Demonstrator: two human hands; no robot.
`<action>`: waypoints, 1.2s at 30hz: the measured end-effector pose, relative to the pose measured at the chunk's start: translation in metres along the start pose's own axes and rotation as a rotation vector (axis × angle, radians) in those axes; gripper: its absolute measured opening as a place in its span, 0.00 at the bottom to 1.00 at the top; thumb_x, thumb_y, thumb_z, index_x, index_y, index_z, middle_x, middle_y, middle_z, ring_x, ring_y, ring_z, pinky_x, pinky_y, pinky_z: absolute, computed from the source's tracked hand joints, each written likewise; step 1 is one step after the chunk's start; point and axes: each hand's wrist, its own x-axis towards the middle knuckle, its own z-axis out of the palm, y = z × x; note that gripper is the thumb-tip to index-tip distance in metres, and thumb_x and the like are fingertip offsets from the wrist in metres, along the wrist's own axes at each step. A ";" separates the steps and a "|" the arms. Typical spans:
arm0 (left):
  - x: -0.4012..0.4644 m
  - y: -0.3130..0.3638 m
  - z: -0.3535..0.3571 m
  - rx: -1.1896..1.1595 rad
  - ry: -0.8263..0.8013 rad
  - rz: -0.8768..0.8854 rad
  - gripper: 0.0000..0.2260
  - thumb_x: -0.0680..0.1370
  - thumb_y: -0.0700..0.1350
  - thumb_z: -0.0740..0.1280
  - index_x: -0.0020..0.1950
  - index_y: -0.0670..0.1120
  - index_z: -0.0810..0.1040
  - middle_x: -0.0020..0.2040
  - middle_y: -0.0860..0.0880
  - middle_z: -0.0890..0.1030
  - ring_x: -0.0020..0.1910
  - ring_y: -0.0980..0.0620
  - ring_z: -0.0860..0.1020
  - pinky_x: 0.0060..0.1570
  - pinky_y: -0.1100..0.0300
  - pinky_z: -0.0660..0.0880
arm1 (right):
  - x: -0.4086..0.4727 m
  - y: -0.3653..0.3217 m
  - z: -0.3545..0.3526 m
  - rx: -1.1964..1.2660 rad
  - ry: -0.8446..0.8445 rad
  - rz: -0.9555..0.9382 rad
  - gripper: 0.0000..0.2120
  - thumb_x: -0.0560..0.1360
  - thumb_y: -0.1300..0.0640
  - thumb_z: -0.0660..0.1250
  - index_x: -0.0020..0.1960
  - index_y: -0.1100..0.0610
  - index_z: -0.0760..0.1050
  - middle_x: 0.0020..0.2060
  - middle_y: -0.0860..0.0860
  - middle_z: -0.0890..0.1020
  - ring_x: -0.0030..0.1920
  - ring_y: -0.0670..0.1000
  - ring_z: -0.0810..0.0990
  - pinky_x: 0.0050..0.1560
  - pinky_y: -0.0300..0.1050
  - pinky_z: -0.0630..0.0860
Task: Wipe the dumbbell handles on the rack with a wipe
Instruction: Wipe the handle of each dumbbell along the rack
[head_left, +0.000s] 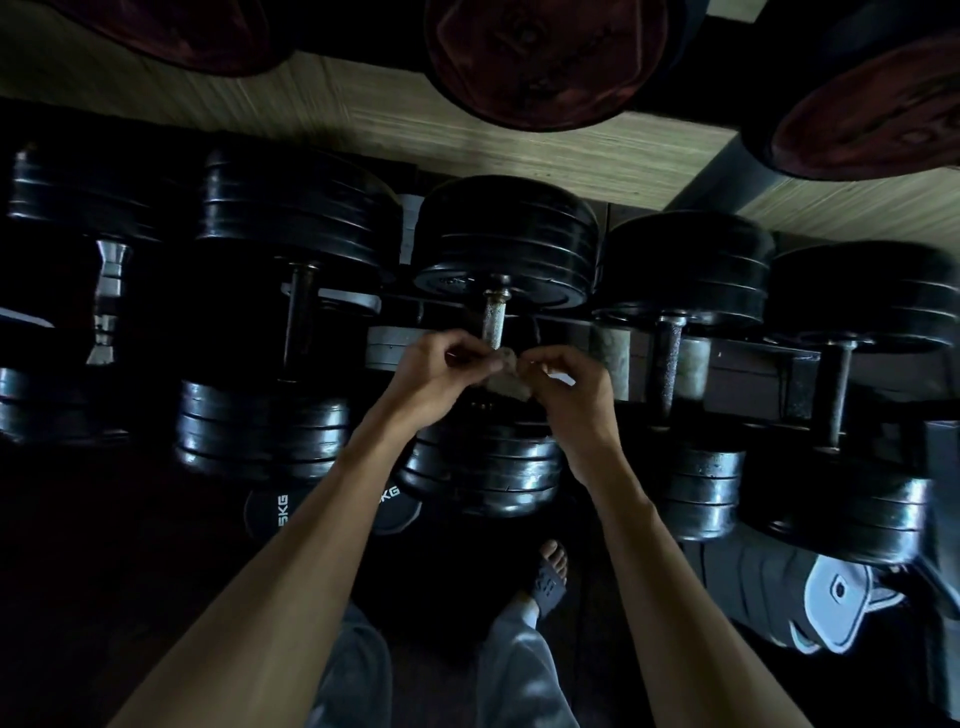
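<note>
Several black plate dumbbells lie side by side on a dark rack. The middle dumbbell has a pale knurled handle; its near half is hidden behind my hands. My left hand and my right hand meet just above that handle, both pinching a small greyish wipe between them. The wipe hangs crumpled over the handle's middle; whether it touches the metal I cannot tell. More handles show to the left and to the right.
Reddish weight plates hang on an upper tier over a wooden wall. Below the rack lie 5KG plates. My sandalled foot stands on the dark floor, with a grey machine part at the lower right.
</note>
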 end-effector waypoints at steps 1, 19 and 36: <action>0.001 0.000 0.001 0.031 0.051 -0.005 0.08 0.74 0.41 0.75 0.50 0.39 0.82 0.41 0.46 0.83 0.38 0.57 0.80 0.43 0.63 0.77 | -0.001 0.003 0.003 -0.022 0.030 -0.006 0.03 0.76 0.65 0.72 0.49 0.62 0.83 0.41 0.51 0.84 0.41 0.41 0.81 0.43 0.34 0.77; 0.031 0.010 0.028 0.194 0.382 -0.077 0.06 0.78 0.43 0.70 0.49 0.41 0.84 0.42 0.43 0.85 0.39 0.51 0.81 0.41 0.62 0.75 | -0.018 0.036 0.029 -0.254 0.304 -0.091 0.14 0.77 0.52 0.58 0.41 0.52 0.81 0.36 0.45 0.83 0.37 0.46 0.80 0.38 0.46 0.76; 0.039 0.015 0.031 0.169 0.451 -0.012 0.05 0.72 0.40 0.77 0.44 0.42 0.84 0.39 0.50 0.83 0.29 0.67 0.78 0.30 0.76 0.71 | -0.018 0.039 0.028 -0.223 0.305 -0.097 0.13 0.75 0.53 0.59 0.42 0.51 0.82 0.36 0.45 0.83 0.38 0.45 0.80 0.37 0.41 0.73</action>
